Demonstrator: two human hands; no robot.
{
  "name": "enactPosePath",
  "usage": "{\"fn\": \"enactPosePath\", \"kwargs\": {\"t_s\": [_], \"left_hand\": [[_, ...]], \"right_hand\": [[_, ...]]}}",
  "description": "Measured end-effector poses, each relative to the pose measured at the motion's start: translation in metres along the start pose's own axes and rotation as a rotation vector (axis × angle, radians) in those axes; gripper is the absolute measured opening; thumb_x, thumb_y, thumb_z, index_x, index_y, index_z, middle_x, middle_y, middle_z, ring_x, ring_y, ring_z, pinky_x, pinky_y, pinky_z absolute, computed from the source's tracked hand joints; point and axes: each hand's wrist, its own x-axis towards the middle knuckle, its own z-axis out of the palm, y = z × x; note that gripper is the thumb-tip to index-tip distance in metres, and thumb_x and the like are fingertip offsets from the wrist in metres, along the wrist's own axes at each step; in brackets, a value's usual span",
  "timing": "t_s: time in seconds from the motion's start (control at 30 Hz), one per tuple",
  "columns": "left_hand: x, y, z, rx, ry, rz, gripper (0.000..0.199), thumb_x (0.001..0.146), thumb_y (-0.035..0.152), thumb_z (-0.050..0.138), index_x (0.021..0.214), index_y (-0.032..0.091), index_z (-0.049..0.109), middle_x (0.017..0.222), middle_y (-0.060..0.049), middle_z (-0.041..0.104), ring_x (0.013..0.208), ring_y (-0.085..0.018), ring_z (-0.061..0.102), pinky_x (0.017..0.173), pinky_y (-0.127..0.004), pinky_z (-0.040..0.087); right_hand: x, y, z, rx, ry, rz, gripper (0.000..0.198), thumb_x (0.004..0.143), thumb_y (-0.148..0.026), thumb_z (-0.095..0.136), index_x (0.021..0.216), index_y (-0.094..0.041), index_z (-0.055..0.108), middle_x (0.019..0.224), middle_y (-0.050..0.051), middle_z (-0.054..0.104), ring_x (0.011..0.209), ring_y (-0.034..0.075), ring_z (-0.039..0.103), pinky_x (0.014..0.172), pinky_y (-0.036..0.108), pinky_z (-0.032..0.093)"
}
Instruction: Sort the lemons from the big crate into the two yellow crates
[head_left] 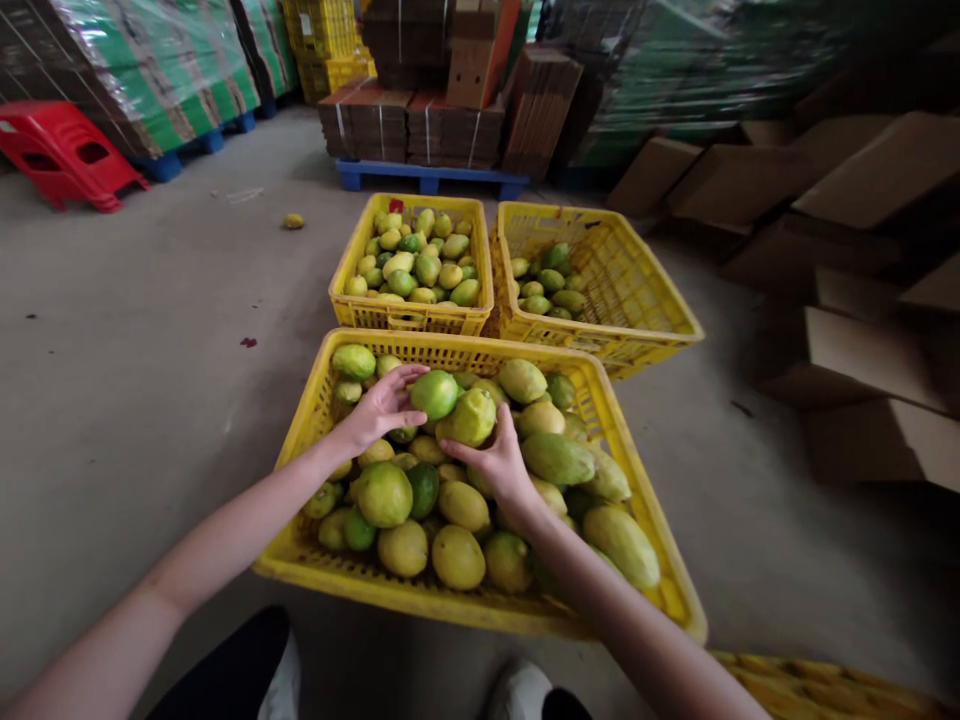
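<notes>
A large yellow plastic crate (322, 400) in front of me is heaped with green and yellow lemons. My left hand (379, 410) curls around a round green lemon (433, 393) near the top of the pile. My right hand (499, 462) grips a yellow-green lemon (472, 417) right beside it; the two fruits touch. Both arms reach over the crate's near rim.
Two more yellow crates stand behind: the left one (352, 300) well filled with lemons, the right one (645, 300) holding few. A loose lemon (293, 221) lies on the concrete floor. Red plastic stool (64, 150) far left, stacked cardboard on a blue pallet (427, 178), flat boxes (862, 180) right.
</notes>
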Motion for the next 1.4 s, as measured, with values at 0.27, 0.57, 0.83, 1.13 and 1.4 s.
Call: {"fn": "enactPosePath", "kwargs": {"t_s": [0.27, 0.57, 0.83, 1.13, 1.4], "left_hand": [[-0.009, 0.001, 0.005, 0.211, -0.064, 0.132, 0.07, 0.075, 0.038, 0.09, 0.138, 0.027, 0.063, 0.151, -0.01, 0.054, 0.141, -0.036, 0.054, 0.121, -0.054, 0.046], [-0.014, 0.005, -0.002, 0.6, -0.058, 0.324, 0.059, 0.088, 0.043, 0.082, 0.143, 0.03, 0.068, 0.14, -0.009, 0.063, 0.136, -0.035, 0.058, 0.125, -0.059, 0.041], [-0.012, 0.001, -0.007, 0.701, -0.04, 0.311, 0.055, 0.091, 0.035, 0.079, 0.145, 0.031, 0.068, 0.137, -0.008, 0.06, 0.135, -0.029, 0.058, 0.126, -0.049, 0.042], [-0.007, 0.0, -0.007, 0.188, -0.014, 0.126, 0.079, 0.075, 0.04, 0.092, 0.145, 0.025, 0.059, 0.143, -0.012, 0.062, 0.129, -0.03, 0.064, 0.112, -0.045, 0.055], [-0.008, 0.004, 0.003, -0.217, -0.172, -0.118, 0.083, 0.072, 0.047, 0.092, 0.146, 0.024, 0.062, 0.144, -0.012, 0.066, 0.144, -0.039, 0.055, 0.124, -0.053, 0.04]], "right_hand": [[-0.001, -0.003, -0.003, -0.03, 0.052, -0.109, 0.06, 0.057, -0.027, 0.094, 0.099, -0.034, 0.051, 0.11, 0.0, 0.064, 0.124, 0.033, 0.058, 0.109, 0.053, 0.051], [-0.002, -0.006, -0.004, 0.147, -0.011, -0.125, 0.056, 0.062, -0.016, 0.091, 0.103, -0.039, 0.061, 0.129, 0.0, 0.067, 0.143, 0.035, 0.05, 0.103, 0.053, 0.056], [-0.005, -0.003, -0.002, 0.128, -0.054, 0.023, 0.072, 0.065, -0.024, 0.091, 0.123, -0.045, 0.054, 0.143, 0.0, 0.061, 0.157, 0.037, 0.035, 0.114, 0.061, 0.049], [-0.008, -0.008, 0.003, 0.163, 0.04, -0.014, 0.056, 0.057, -0.026, 0.093, 0.101, -0.031, 0.06, 0.104, -0.003, 0.072, 0.109, 0.029, 0.066, 0.101, 0.044, 0.056], [0.004, -0.006, 0.006, 0.548, -0.22, 0.393, 0.038, 0.075, -0.053, 0.086, 0.094, -0.025, 0.069, 0.08, 0.001, 0.075, 0.066, 0.019, 0.069, 0.055, 0.031, 0.058]]}}
